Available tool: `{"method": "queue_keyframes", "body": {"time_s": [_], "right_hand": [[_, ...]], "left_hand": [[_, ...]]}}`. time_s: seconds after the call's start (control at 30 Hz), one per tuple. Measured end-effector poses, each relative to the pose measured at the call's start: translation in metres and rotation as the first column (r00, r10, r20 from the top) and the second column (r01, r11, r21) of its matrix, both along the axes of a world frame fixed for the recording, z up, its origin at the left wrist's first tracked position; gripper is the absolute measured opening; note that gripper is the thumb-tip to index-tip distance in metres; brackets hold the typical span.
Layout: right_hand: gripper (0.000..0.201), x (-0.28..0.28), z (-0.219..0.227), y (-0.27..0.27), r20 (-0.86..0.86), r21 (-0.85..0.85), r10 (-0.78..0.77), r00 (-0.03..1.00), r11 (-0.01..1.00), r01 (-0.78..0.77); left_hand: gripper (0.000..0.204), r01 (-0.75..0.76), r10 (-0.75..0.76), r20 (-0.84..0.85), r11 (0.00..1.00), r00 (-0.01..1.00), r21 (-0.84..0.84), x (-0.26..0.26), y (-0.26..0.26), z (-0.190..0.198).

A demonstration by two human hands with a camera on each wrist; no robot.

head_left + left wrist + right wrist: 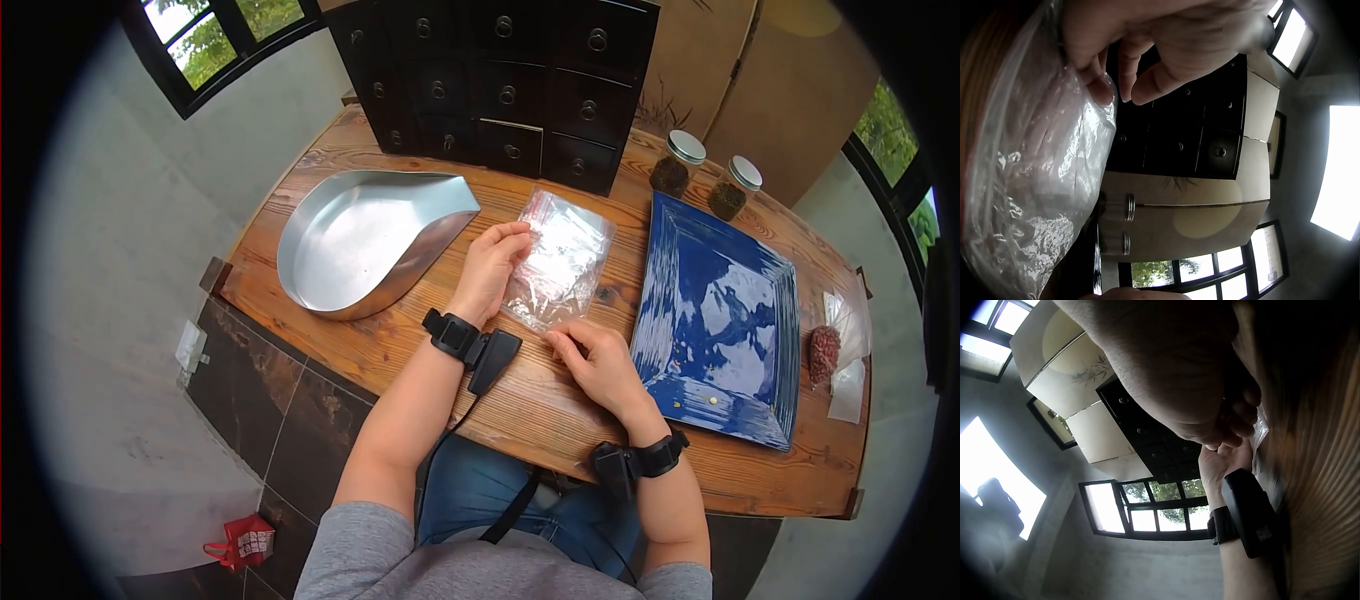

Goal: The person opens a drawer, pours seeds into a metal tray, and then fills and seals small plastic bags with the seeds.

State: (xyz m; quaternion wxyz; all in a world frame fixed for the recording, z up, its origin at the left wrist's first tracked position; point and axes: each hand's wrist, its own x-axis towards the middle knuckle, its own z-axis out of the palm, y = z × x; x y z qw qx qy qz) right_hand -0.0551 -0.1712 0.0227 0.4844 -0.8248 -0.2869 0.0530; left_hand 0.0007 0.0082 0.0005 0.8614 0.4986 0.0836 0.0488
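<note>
Head view shows a wooden table (420,350) carrying, at its far edge, a dark drawer cabinet (500,80). Left of centre lies a metal scoop pan (360,245); at right lies a blue square tray (715,310) with two lidded glass jars (680,162) behind it. Between pan and tray lies a clear plastic bag (560,260), flat on the table. Left hand (492,270) pinches the bag's left edge with curled fingers (1100,87). Right hand (598,362) pinches the bag's near corner, fingers bent onto it. A small bag of red seeds (824,352) lies beyond the tray.
</note>
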Motion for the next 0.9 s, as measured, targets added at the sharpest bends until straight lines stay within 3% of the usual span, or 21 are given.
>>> {"method": "queue_keyframes", "body": {"time_s": [0.9], "right_hand": [[0.017, 0.0002, -0.0006, -0.0006, 0.023, -0.005, 0.010, 1.000, 1.000, -0.009]], "left_hand": [[0.019, -0.007, 0.007, 0.003, 1.000, 1.000, 0.005, -0.0010, -0.0024, 0.0016]]}}
